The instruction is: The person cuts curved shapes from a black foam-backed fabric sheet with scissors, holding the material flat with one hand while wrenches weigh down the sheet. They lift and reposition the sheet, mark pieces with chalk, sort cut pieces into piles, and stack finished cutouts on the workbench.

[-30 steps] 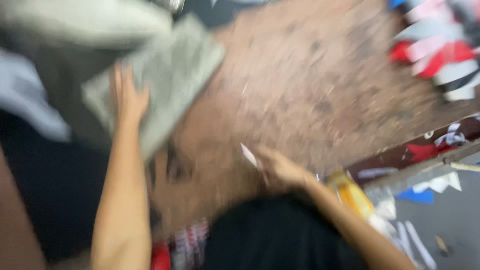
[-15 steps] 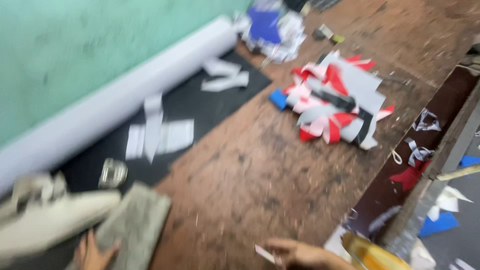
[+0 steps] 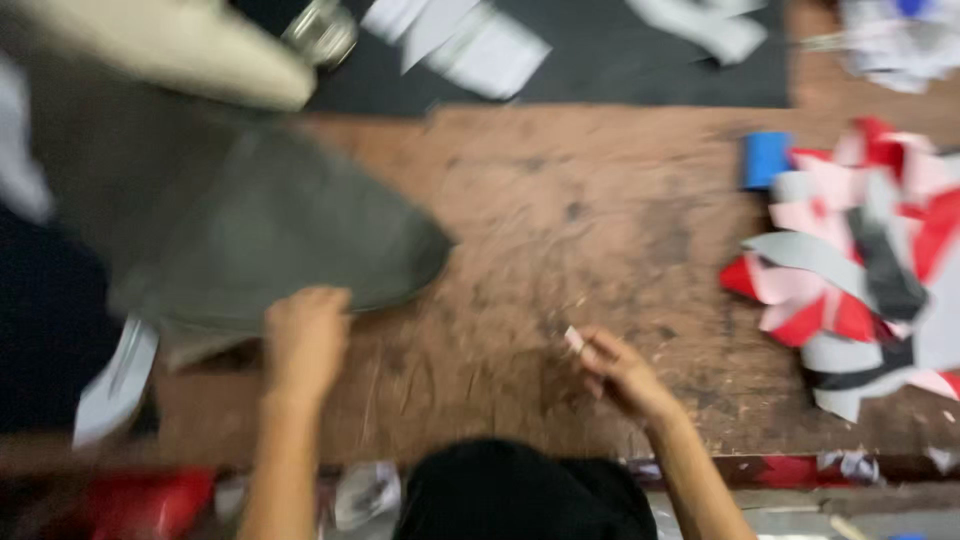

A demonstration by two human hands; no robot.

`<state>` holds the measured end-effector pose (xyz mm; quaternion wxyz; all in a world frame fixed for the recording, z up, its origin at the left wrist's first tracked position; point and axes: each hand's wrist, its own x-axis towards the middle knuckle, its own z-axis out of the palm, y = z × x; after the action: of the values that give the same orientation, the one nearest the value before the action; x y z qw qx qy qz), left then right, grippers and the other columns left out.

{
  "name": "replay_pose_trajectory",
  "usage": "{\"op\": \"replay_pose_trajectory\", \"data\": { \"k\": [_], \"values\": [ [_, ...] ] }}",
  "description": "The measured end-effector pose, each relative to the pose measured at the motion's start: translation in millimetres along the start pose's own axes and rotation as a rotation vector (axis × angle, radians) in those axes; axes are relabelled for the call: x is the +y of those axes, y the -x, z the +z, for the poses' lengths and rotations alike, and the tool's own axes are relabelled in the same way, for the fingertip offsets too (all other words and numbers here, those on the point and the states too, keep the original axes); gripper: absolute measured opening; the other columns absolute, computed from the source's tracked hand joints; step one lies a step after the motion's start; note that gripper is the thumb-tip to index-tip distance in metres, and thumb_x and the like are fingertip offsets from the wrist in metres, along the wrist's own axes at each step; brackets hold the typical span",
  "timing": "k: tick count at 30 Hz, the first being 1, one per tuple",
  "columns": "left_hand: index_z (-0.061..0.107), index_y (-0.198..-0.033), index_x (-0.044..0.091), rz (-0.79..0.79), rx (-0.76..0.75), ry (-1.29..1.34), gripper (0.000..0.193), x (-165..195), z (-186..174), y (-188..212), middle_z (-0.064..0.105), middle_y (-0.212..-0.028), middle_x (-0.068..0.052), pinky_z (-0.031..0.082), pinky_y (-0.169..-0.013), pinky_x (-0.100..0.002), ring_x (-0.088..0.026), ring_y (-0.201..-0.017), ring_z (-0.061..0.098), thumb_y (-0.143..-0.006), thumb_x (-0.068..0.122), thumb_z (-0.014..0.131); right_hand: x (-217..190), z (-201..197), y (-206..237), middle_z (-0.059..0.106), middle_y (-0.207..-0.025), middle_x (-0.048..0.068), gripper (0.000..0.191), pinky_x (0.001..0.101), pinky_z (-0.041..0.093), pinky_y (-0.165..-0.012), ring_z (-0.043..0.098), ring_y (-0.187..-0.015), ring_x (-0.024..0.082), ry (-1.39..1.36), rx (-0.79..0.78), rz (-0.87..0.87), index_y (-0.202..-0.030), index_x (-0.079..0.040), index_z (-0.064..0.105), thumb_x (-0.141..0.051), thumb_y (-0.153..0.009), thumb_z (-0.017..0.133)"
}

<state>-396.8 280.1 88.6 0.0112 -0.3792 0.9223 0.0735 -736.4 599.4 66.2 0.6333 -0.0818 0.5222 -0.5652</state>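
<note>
While everything's pretty smeared with motion blur, you can make out the basics from where I'm standing: the person's left hand (image 3: 305,335) is curled shut over the near edge of a big grey-green sheet of stiff material (image 3: 270,240), which lies flat on the worn wooden table (image 3: 560,230) over on the left side, its pointed corner sticking out toward the middle of the table. Fingers look bunched together on that edge, gripping it. The right hand (image 3: 620,370) sits near the front edge of the table, well apart from the left, with fingers pinched together on a small pale sliver (image 3: 574,339) that pokes up out of the fingertips; can't tell what it actually is, too blurry. Off to the right there's a heap of red, white and grey cut pieces (image 3: 860,270) fanned out in a messy pile, and a little blue block (image 3: 767,158) just beside its upper left corner. Along the back of the table runs a black mat (image 3: 620,60) with some white paper strips (image 3: 460,45) scattered on it, and something shiny and metallic (image 3: 322,32) sits near the mat's left end, right next to a cream-coloured bundle (image 3: 180,45) that lies above the grey-green sheet. Closest to the viewer, something dark and rounded (image 3: 520,495) fills the bottom between the two forearms.
</note>
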Motion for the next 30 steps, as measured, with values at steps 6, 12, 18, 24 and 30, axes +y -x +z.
{"op": "replay_pose_trajectory", "data": {
  "k": [6,12,18,24,30],
  "values": [
    [0.067,-0.126,0.008,-0.317,-0.182,0.459,0.040,82.7,4.2,121.9,0.064,-0.131,-0.010,0.042,-0.097,-0.052,-0.033,-0.124,0.056,-0.087,0.016,0.071,-12.1,43.6,-38.3,0.061,-0.081,0.004,0.034,0.0255,0.042,-0.056,0.055,-0.065,0.012,0.298,-0.043,-0.026,-0.131,0.002,0.065,-0.016,-0.104,0.059],
    [0.061,-0.141,0.023,-0.362,0.190,0.394,0.045,55.1,26.9,124.2,0.050,-0.153,-0.006,0.031,-0.117,-0.061,-0.034,-0.145,0.041,-0.096,0.024,0.066,18.4,123.8,-53.0,0.071,-0.095,0.005,0.034,0.0329,0.052,-0.062,0.062,-0.072,0.017,0.939,-0.171,-0.112,-0.133,-0.010,0.066,-0.017,-0.100,0.061],
    [0.044,-0.151,0.042,-0.269,-0.096,0.303,0.077,32.3,49.7,99.8,0.021,-0.168,-0.002,0.005,-0.109,-0.084,-0.041,-0.154,0.009,-0.081,0.050,0.074,66.3,204.7,-89.7,0.072,-0.103,0.015,0.026,0.0447,0.056,-0.077,0.070,-0.090,0.038,1.309,-0.353,-0.641,-0.120,-0.009,0.073,-0.010,-0.095,0.066],
    [0.043,-0.153,0.042,-0.262,-0.092,0.350,0.083,28.8,52.2,101.6,0.020,-0.169,-0.002,0.002,-0.111,-0.083,-0.041,-0.155,0.007,-0.078,0.051,0.077,70.9,203.8,-100.7,0.069,-0.101,0.016,0.026,0.0472,0.055,-0.075,0.068,-0.088,0.040,1.378,-0.404,-0.711,-0.118,-0.008,0.073,-0.007,-0.093,0.063],
    [0.042,-0.153,0.045,-0.272,-0.124,0.389,0.084,25.2,55.6,98.8,0.017,-0.169,0.000,-0.002,-0.110,-0.083,-0.040,-0.155,0.004,-0.076,0.050,0.078,71.5,202.3,-109.7,0.069,-0.103,0.015,0.020,0.0480,0.055,-0.072,0.069,-0.085,0.040,1.470,-0.372,-0.708,-0.113,-0.008,0.072,-0.008,-0.095,0.064]
  ]
}}
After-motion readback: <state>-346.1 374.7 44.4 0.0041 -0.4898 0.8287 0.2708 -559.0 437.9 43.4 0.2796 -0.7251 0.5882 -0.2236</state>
